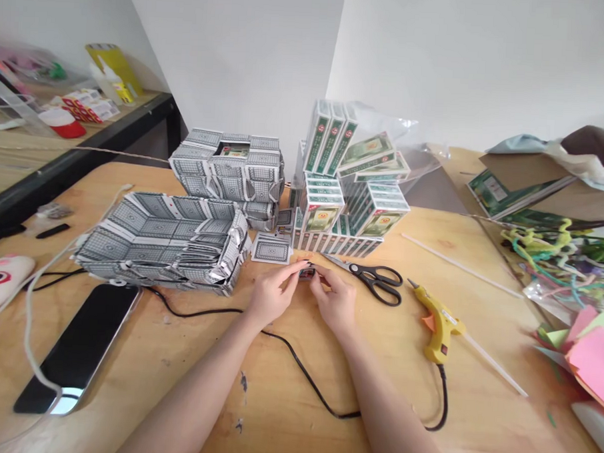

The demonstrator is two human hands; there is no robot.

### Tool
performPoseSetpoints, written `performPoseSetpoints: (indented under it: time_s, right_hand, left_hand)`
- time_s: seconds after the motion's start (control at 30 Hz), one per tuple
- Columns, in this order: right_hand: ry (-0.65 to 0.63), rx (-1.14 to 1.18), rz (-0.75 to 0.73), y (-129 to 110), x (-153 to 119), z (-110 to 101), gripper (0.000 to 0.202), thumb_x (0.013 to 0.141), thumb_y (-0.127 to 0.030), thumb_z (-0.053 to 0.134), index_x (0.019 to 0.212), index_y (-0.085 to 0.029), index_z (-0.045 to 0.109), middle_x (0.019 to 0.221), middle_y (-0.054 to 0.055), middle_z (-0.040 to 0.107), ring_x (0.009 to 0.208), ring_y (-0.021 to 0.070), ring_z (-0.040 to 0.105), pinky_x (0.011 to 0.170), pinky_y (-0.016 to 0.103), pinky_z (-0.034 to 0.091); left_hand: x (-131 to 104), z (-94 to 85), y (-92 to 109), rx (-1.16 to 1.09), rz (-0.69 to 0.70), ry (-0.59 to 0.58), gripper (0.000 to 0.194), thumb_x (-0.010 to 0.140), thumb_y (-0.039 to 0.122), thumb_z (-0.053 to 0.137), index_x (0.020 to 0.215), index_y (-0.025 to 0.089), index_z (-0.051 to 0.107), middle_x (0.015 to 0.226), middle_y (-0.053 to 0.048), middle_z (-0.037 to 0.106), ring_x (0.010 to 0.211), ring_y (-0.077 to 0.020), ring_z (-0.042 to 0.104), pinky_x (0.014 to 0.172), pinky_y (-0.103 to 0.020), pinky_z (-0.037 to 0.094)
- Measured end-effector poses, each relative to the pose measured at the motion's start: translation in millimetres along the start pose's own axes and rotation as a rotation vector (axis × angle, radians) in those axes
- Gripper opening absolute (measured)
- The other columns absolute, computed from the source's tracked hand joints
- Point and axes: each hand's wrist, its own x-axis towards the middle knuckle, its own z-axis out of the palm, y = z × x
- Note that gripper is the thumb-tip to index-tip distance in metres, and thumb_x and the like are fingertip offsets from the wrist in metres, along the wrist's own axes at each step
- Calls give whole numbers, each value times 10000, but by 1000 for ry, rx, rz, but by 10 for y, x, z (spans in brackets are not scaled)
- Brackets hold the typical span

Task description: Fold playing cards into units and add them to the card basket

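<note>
Both my hands meet over the middle of the wooden table, holding a small dark folded piece [306, 273], probably a playing card, between their fingertips. My left hand [274, 292] pinches its left side and my right hand [333, 296] its right side. Just beyond them lies a small pile of grey-backed playing cards [271, 249]. To the left stands an open tray-like form made of folded cards [156, 237], with a second card structure [229, 170] behind it. Black-handled scissors [374, 278] lie right of my right hand.
Stacked green-and-white card boxes [327, 214] stand behind my hands. A yellow glue gun [440, 323] with a glue stick lies at right, its black cable crossing the table. A phone [79, 350] lies at left. Pipe cleaners and coloured paper [597, 353] fill the right edge.
</note>
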Motion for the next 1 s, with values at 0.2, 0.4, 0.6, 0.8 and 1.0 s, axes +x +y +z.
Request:
performPoseSetpoints:
  time_s: [0.2,0.4,0.6,0.8,1.0]
  right_hand:
    - [-12,206,96,10,34,8,244,772,-289,535,995,-213,598,961,47,669,761,169,655,658,280,538]
    - [31,100,102,8,56,-3,164,726,-318,600,828,-204,657,807,42,684,634,159,617,637,296,516]
    - [-37,125,207,-3,39,16,227,751,-318,539,866,-179,677,772,41,700,602,161,622,542,253,501]
    - [-55,102,234,-10,41,28,248,741,-307,530,890,-179,682,702,27,694,560,161,611,499,246,481]
    - [-100,206,286,-18,82,-10,270,773,-346,481,809,-171,684,608,14,657,516,159,585,475,250,463]
  left_hand:
    - [9,-5,-69,-185,-222,79,212,816,171,454,989,177,577,964,-56,667,866,-143,634,753,-243,519]
    - [16,23,-122,-324,-358,115,162,803,214,485,921,162,583,893,-60,668,776,-147,643,647,-237,529]
    - [38,47,-62,-182,-203,59,181,760,228,554,926,194,618,1016,-57,634,920,-172,605,767,-296,529]
    - [11,100,-94,-173,-267,22,290,766,195,534,1053,203,575,1009,-61,651,854,-165,637,754,-290,540]
    - [19,81,-84,-180,-306,-8,357,803,171,445,1150,183,526,1055,-67,638,854,-147,636,744,-246,531]
